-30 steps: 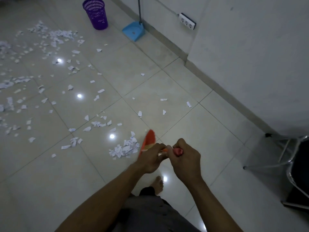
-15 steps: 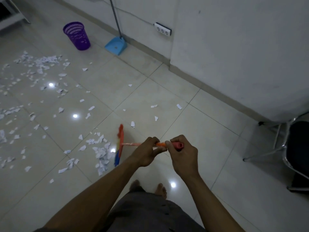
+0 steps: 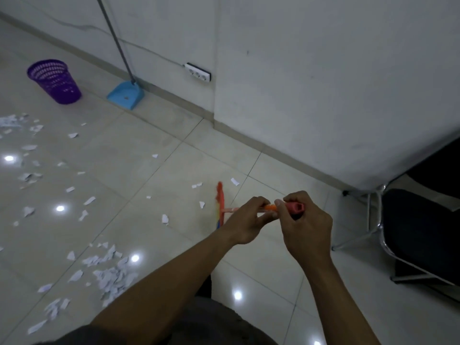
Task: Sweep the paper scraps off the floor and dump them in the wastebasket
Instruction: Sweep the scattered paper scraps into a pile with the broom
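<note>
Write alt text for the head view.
The left hand and right hand grip an orange broom handle, the blurred broom head down by the tiled floor, which is strewn with white paper scraps. A purple wastebasket and a blue dustpan sit near the wall beyond.

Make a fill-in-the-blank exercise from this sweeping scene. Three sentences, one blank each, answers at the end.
1. The wastebasket is ____ in colour.
2. The dustpan standing beside it has a ____ pan.
3. Of the left hand and right hand gripping the broom, the ____ one holds the top end of the handle.

Missing words: purple; blue; right
</note>
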